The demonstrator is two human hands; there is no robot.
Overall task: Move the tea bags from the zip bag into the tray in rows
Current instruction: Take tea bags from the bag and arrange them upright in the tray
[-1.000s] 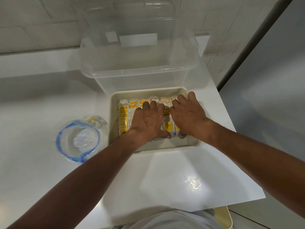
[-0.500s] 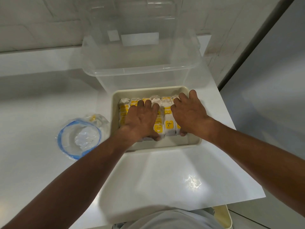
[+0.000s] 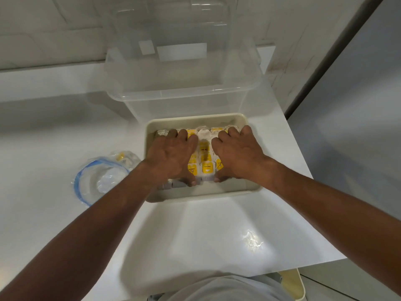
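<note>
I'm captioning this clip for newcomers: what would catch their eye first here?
The left hand and right hand clasp yellow-and-white tea bags packed in rows in the cream tray at the middle. A clear box stands behind the tray, and a crumpled zip bag lies to its left.

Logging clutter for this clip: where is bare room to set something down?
Free: counter between tray and its front edge; counter left of the zip bag. Crowded: tray, tea bags under left hand and right hand, clear bin behind.
</note>
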